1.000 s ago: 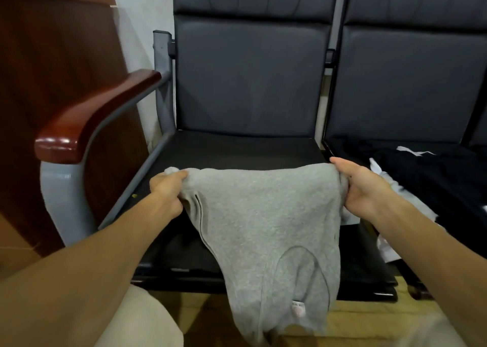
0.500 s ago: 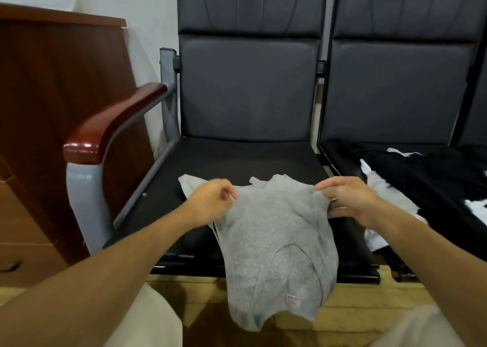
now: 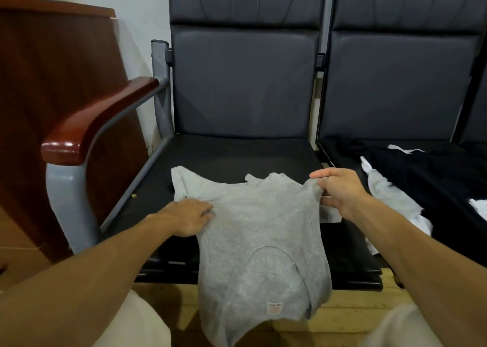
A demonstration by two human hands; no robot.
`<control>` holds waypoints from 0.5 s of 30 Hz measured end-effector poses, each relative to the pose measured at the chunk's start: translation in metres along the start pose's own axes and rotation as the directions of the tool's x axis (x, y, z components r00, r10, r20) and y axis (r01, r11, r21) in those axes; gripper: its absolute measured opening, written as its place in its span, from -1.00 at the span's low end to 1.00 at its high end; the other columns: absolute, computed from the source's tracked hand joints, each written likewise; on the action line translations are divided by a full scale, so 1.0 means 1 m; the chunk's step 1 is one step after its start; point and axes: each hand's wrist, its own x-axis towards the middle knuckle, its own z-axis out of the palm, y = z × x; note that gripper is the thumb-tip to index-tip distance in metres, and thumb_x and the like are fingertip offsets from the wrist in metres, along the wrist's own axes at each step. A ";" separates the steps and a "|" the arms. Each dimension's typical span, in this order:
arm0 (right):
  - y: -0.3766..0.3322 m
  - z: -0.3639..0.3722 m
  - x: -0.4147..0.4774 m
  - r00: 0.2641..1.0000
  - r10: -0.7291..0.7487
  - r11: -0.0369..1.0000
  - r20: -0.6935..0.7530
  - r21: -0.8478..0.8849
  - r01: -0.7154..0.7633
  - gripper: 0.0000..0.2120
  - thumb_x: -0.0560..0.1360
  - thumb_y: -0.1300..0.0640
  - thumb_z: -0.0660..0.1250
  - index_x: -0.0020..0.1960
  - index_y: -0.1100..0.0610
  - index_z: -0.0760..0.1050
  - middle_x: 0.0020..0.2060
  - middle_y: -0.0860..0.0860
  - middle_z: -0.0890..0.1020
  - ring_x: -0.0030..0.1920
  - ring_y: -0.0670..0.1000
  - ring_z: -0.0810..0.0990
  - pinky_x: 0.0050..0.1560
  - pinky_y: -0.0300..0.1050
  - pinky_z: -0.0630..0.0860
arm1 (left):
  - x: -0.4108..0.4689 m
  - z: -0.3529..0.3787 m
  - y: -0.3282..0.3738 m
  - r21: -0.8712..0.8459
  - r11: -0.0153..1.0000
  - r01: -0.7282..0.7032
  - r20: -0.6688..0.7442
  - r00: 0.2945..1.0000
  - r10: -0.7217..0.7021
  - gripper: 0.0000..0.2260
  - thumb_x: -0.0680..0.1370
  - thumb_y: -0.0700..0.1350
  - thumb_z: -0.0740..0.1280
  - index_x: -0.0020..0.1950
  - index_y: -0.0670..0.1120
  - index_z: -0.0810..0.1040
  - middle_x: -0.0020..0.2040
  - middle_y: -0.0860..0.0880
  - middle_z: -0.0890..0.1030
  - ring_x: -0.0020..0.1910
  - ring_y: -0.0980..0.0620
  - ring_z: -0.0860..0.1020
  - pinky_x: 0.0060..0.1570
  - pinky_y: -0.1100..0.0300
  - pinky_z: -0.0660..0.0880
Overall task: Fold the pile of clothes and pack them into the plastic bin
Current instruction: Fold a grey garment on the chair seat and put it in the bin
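A grey shirt (image 3: 258, 223) lies partly on the black chair seat (image 3: 237, 157), its upper part spread on the cushion and its neck end, with a small label, hanging over the front edge toward the wooden floor. The step in hand looks like laying the garment flat before the first fold.

The left hand (image 3: 187, 216) rests palm-down on the shirt's left side, its fingers (image 3: 204, 212) flattened and released, pinning the cloth rather than gripping it. The right hand (image 3: 340, 191) pinches the shirt's right edge, thumb above and fingers curled beneath, lifting that edge slightly off the seat.

To do this step well, the right hand would likely draw its edge outward until the wrinkles near the middle ease, while the left hand keeps the other side anchored so the cloth does not slide. The hanging part probably needs pulling up onto the seat, or it may drag the shirt off.

On the neighbouring seat, to the right, a pile of black and white clothes (image 3: 411, 183) waits, just beside the right hand. No plastic bin shows in this view.
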 end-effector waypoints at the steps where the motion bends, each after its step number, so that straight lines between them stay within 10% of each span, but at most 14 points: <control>1: 0.002 0.000 0.004 1.000 0.004 1.000 -0.016 -0.030 -0.004 -0.73 0.52 0.45 0.18 -0.09 0.21 0.61 0.06 0.17 0.59 0.09 0.14 0.58 -0.21 -0.06 0.58 | 0.002 -0.001 -0.007 0.043 0.998 0.048 -0.029 0.998 -0.047 -0.58 0.65 0.06 0.05 0.52 0.06 0.23 0.53 0.00 0.24 0.49 -0.03 0.20 0.47 -0.01 0.08; 9: 0.015 -0.011 0.010 0.969 -0.010 0.633 0.245 -0.749 0.196 -0.90 0.49 0.24 0.34 -0.13 0.06 0.59 -0.19 0.02 0.59 -0.35 -0.01 0.60 -0.52 -0.27 0.48 | -0.003 -0.007 -0.025 0.000 1.000 -0.011 -0.219 0.976 0.011 -0.77 0.54 0.08 0.32 0.19 0.12 0.49 0.20 0.03 0.44 0.27 0.01 0.35 0.36 0.04 0.19; 15: 0.014 -0.019 0.004 0.961 -0.054 0.525 0.270 -0.811 0.257 -0.86 0.40 0.21 0.46 -0.14 -0.01 0.61 -0.06 -0.05 0.58 -0.05 -0.06 0.51 -0.01 -0.23 0.43 | -0.020 -0.010 -0.026 -0.321 0.929 -0.183 -0.164 0.977 0.136 -0.88 0.50 -0.19 0.41 -0.11 0.04 0.58 -0.02 0.03 0.58 -0.06 0.11 0.52 -0.12 0.41 0.44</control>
